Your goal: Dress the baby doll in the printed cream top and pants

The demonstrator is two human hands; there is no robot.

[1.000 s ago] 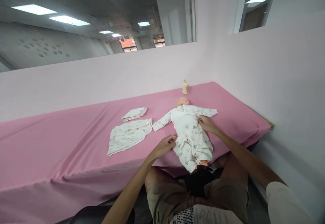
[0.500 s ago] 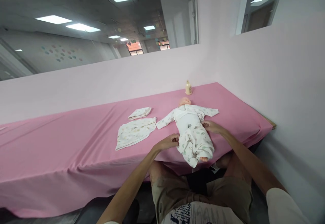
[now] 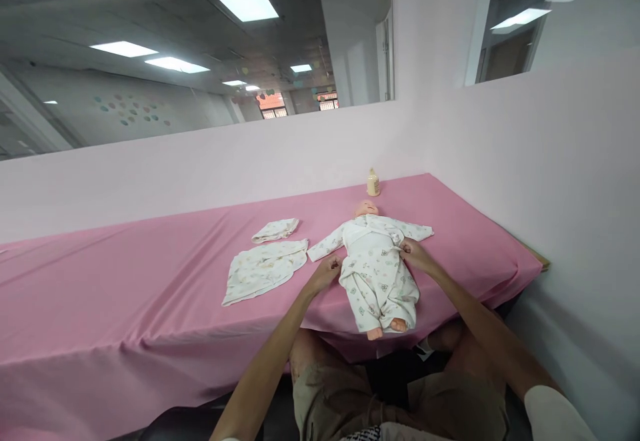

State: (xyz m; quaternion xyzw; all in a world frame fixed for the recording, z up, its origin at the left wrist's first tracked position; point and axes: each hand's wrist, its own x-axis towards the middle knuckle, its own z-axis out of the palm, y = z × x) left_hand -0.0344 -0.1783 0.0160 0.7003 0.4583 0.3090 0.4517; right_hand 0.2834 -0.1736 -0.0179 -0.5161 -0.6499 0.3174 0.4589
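A baby doll (image 3: 367,208) lies on its back on the pink-covered table, head toward the wall and arms out in a patterned long-sleeved top (image 3: 326,243). Patterned baby pants (image 3: 379,279) cover its legs and reach up over the lower belly, with both feet showing at the cuffs. My left hand (image 3: 327,273) is closed on the waistband at the left hip. At the right hip my right hand (image 3: 416,255) pinches the waistband's other side. The white layer on the doll's belly shows only as a narrow strip.
Two folded patterned cloth pieces lie left of the doll, a larger cloth (image 3: 266,269) and a smaller cloth (image 3: 275,229). A cream pump bottle (image 3: 373,183) stands beyond the head by the wall. The pink tablecloth (image 3: 115,281) hangs over the front edge.
The pants have been drawn up toward the belly, covering most of the white layer. A second foot now shows at the left cuff. Both hands moved with the waistband.
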